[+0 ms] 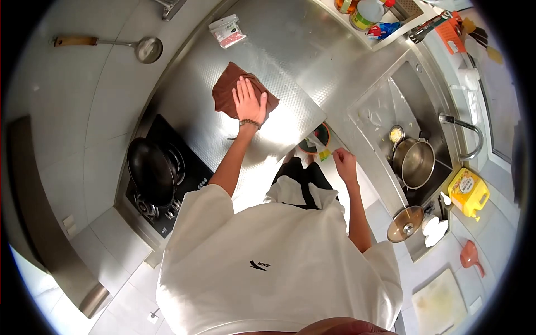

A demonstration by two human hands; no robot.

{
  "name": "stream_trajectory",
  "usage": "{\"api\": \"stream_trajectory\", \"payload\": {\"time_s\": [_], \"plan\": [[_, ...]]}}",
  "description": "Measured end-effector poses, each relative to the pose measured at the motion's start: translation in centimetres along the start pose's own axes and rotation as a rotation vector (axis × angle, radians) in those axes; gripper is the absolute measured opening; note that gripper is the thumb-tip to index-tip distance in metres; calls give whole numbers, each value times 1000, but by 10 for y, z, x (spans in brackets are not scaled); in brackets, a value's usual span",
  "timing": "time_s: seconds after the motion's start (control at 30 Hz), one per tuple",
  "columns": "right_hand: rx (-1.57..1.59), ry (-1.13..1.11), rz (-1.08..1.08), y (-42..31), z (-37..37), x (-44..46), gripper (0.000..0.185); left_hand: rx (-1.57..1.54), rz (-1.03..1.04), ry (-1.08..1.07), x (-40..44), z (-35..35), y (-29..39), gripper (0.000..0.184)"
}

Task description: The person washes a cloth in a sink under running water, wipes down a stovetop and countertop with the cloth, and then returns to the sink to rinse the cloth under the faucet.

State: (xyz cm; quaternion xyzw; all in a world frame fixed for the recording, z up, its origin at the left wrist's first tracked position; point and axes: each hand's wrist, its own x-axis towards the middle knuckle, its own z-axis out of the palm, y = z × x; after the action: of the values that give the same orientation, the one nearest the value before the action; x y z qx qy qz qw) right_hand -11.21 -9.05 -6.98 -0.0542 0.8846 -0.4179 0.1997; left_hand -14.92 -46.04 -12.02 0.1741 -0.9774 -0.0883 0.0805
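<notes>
My left hand (249,102) lies flat, palm down, on a folded brown cloth (225,96) on the steel countertop (296,84). Its fingers are stretched out, with the thumb apart, and a beaded bracelet circles the wrist. The cloth spreads out beyond the hand on both sides. Off the counter's edge, my right hand (345,162) hangs in the air at the right of my body, its fingers curled in, and no object shows in it. A small clear packet with pink contents (228,31) lies beyond the cloth.
At left are a black wok (152,172) on the gas stove (192,181) and a hanging ladle (148,50). The sink (385,106) at right holds a steel pot (417,163). Nearby are a glass lid (406,224) and yellow jug (468,192). A bin (322,134) stands below the counter.
</notes>
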Motion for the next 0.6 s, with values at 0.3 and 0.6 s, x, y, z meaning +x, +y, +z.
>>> {"api": "stream_trajectory", "payload": {"time_s": [0.3,0.6], "plan": [[-3,47,204,28,-9,-41,12,-45,398,-49,123,39,51,59],[35,133,369,32,-17,-75,13,63,311,126,262,99,47,56]]}}
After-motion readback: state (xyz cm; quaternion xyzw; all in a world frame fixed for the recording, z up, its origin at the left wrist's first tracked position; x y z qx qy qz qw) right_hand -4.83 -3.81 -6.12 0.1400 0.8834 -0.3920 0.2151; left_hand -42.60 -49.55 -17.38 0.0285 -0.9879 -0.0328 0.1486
